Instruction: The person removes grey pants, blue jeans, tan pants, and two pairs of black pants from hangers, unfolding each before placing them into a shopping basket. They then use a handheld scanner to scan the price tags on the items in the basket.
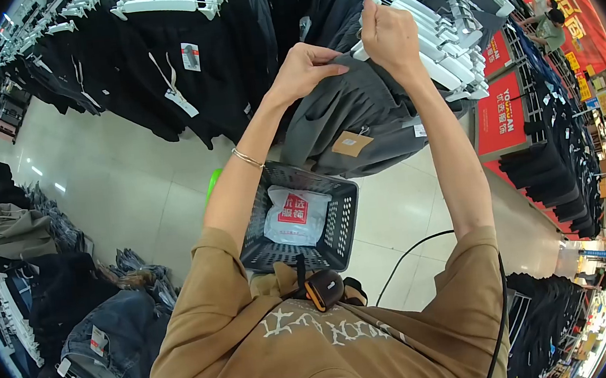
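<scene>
My left hand (303, 69) pinches the top of a dark grey garment (355, 121) that hangs from a rack. My right hand (390, 32) is closed on the white hanger (446, 74) end of the same garment, among a row of white hangers. A brown paper tag (351, 143) dangles from the garment. A dark plastic shopping basket (337, 237) hangs off my left forearm, holding a white bagged item with a red label (295, 215). A bracelet (248, 158) sits on my left wrist.
Racks of black clothes (179, 62) hang ahead on the left. Folded jeans (104, 335) and piles of clothes fill shelves on the left. Red signs (499, 113) and more dark racks stand at right. A person (550, 26) stands far right. A pale tiled floor (118, 186) runs between.
</scene>
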The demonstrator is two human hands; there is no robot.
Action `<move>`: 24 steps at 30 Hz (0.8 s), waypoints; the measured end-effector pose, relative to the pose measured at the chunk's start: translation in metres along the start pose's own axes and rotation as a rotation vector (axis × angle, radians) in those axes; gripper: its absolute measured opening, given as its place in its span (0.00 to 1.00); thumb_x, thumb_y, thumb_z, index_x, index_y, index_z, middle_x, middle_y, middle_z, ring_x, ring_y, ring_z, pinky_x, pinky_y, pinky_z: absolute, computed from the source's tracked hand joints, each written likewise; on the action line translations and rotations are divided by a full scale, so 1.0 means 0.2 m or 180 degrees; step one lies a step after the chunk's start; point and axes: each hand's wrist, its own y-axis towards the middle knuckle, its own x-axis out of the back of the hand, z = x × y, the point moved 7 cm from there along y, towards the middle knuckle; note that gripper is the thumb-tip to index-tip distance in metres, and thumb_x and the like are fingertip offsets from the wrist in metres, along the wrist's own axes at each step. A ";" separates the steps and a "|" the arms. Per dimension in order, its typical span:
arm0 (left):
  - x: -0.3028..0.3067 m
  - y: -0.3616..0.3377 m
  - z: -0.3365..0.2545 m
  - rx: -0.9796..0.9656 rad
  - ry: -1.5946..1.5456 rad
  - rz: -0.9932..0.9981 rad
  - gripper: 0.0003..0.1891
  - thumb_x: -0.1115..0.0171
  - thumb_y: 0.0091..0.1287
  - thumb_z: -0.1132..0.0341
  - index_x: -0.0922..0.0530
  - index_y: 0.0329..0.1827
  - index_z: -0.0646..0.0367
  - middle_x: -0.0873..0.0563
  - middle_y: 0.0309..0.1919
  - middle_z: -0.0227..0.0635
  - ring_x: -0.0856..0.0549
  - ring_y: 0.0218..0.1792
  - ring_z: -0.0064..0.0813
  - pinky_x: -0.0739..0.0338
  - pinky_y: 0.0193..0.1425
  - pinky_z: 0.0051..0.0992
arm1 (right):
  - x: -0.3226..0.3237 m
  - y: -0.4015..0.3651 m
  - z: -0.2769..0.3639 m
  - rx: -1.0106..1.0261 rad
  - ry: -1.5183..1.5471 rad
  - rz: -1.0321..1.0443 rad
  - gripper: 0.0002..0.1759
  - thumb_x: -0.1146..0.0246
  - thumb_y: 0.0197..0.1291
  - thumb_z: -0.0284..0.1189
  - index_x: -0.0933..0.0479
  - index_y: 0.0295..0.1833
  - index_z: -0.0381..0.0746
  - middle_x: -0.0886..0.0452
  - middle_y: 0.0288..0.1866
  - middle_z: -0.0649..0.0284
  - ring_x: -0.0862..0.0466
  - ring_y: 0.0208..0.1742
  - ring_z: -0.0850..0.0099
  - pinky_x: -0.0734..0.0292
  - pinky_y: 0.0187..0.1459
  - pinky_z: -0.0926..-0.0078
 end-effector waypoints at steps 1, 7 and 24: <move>0.00 0.00 -0.02 -0.0017 0.0046 0.0010 0.13 0.32 0.55 0.74 0.17 0.42 0.71 0.12 0.31 0.37 0.18 0.32 0.16 0.24 0.39 0.16 | 0.00 -0.01 0.00 -0.0023 0.0052 0.0059 0.23 0.47 0.65 0.33 0.26 0.18 0.33 0.24 0.17 0.49 0.24 0.19 0.50 0.30 0.24 0.58; -0.01 0.03 -0.03 -0.0199 0.0117 -0.0226 0.11 0.32 0.54 0.75 0.16 0.41 0.70 0.12 0.31 0.37 0.17 0.31 0.17 0.23 0.38 0.16 | 0.02 -0.02 0.02 0.0027 0.0182 0.0001 0.22 0.48 0.66 0.32 0.26 0.20 0.32 0.25 0.17 0.49 0.25 0.19 0.50 0.33 0.24 0.58; 0.04 0.04 -0.05 -0.0076 0.0296 -0.0238 0.17 0.26 0.49 0.72 0.17 0.41 0.71 0.13 0.34 0.40 0.16 0.36 0.22 0.22 0.44 0.22 | 0.00 -0.04 0.02 0.0136 0.0087 -0.0010 0.21 0.45 0.62 0.35 0.25 0.19 0.34 0.24 0.17 0.52 0.23 0.20 0.52 0.28 0.26 0.61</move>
